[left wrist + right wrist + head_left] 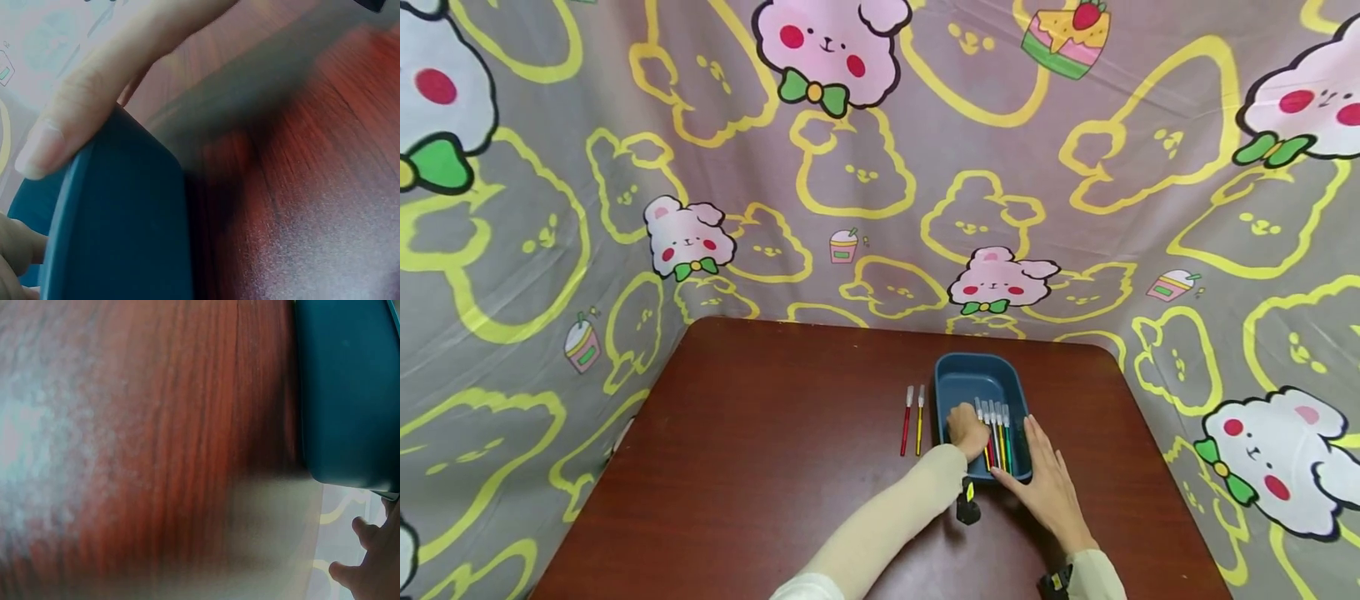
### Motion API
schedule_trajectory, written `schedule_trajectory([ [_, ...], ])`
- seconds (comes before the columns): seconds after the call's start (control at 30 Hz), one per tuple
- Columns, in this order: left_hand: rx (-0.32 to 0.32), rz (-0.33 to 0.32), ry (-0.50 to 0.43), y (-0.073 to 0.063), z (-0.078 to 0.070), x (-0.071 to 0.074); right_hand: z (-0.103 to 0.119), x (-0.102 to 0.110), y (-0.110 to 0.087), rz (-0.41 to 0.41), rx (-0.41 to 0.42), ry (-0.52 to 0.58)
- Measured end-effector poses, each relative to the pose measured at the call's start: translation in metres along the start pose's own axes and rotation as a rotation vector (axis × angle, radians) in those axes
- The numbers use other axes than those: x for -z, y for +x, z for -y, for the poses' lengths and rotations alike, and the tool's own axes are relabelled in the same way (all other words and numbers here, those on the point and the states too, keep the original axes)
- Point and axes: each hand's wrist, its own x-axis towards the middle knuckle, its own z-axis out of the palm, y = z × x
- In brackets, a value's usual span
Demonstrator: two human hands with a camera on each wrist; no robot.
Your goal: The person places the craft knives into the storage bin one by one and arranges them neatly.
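Note:
A blue tray (977,360) stands on the brown table, holding several slim pen-like tools (1002,437) with coloured barrels and clear caps. My left hand (967,429) reaches inside the tray, fingers bent, just left of these tools; its fingertips are hidden from above. In the left wrist view, bent fingers (15,247) show behind the tray wall (131,212), and a thumb (69,119) lies over the rim. Along the tray's right side, my right hand (1048,483) steadies it with straight fingers, thumb at the front rim. Some of its fingers (359,550) appear in the right wrist view.
Left of the tray, a red-barrelled tool (906,425) and a yellow-barrelled one (920,423) lie side by side on the table (760,442). A patterned cloth (865,167) hangs around the back and sides. Each wrist wears a small black camera (967,504).

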Motion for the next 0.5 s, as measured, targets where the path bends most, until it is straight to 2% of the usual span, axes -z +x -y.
schedule_trajectory([
  [0.17,-0.009,0.005,-0.004,-0.001,-0.001,0.001,-0.001,0.001,0.0,0.007,0.003,0.002],
  [0.3,-0.026,0.035,-0.013,0.0,-0.003,0.004,-0.001,0.001,0.002,-0.004,0.009,0.002],
  [0.43,-0.021,0.067,-0.018,-0.001,-0.004,0.009,0.0,0.0,0.001,-0.007,0.004,0.0],
  [0.5,-0.012,0.059,-0.026,-0.002,-0.004,0.012,0.001,-0.001,0.001,0.0,0.008,0.003],
])
